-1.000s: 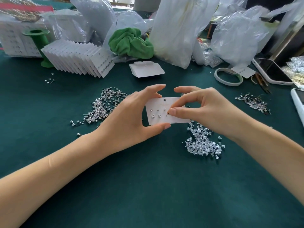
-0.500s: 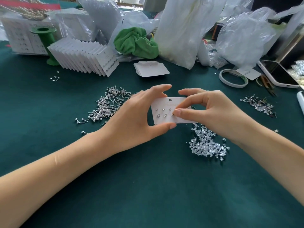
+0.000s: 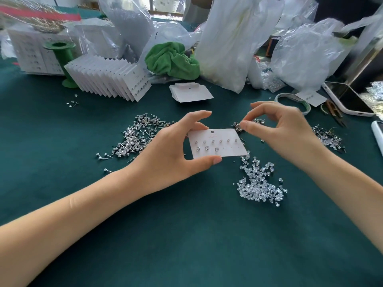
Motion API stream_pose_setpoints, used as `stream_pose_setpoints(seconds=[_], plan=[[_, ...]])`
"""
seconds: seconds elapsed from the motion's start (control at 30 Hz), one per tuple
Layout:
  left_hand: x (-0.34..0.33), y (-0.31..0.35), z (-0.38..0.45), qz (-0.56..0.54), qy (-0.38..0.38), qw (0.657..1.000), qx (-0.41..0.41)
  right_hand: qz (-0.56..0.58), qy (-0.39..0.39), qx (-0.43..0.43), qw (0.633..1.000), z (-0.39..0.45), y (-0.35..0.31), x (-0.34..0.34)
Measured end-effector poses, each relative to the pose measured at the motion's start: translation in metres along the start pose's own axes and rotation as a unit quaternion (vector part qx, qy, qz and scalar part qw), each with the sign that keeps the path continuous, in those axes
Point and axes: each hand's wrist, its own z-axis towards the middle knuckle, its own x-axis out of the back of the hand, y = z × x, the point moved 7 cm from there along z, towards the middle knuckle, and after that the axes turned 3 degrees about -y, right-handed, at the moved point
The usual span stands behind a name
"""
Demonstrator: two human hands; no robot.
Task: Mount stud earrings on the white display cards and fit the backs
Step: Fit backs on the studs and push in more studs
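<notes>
Fingertips (image 3: 244,126) of the right hand (image 3: 284,135), pinched together, have lifted off the white rectangular display card (image 3: 226,150); left hand (image 3: 172,154) still grips it; clear plastic bags (image 3: 306,56) hold stock.

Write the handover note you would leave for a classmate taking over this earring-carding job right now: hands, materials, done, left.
Left hand grips the white card by its left side, above the table.
Right hand is off the card, fingertips pinched at a small stud pile; whether a stud is held is unclear.
Done: six small studs in the top row, three larger ones in the bottom row.
Left: three bottom holes, then backs from the clear pile.
</notes>
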Motion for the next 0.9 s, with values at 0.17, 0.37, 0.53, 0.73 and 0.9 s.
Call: stream_pose_setpoints(seconds=[0.17, 0.37, 0.53, 0.73, 0.9], plan=[[0.000, -0.005, 0.001, -0.040, 0.000, 0.999, 0.030, -0.118, -0.007, 0.000, 0.993, 0.006, 0.023, 0.001], [-0.002, -0.003, 0.000, -0.037, -0.016, 0.999, 0.027, -0.194, 0.003, 0.018, 0.981, 0.011, 0.031, -0.006], [-0.005, 0.000, -0.002, -0.021, -0.043, 0.999, 0.009, -0.189, 0.013, 0.031, 0.981, 0.015, 0.027, -0.013], [-0.008, 0.005, -0.002, -0.008, -0.064, 0.998, -0.005, -0.168, 0.023, 0.027, 0.985, 0.016, 0.026, -0.012], [-0.006, 0.000, -0.001, -0.001, -0.051, 0.999, -0.002, -0.067, 0.079, 0.075, 0.992, -0.006, 0.002, 0.006]])
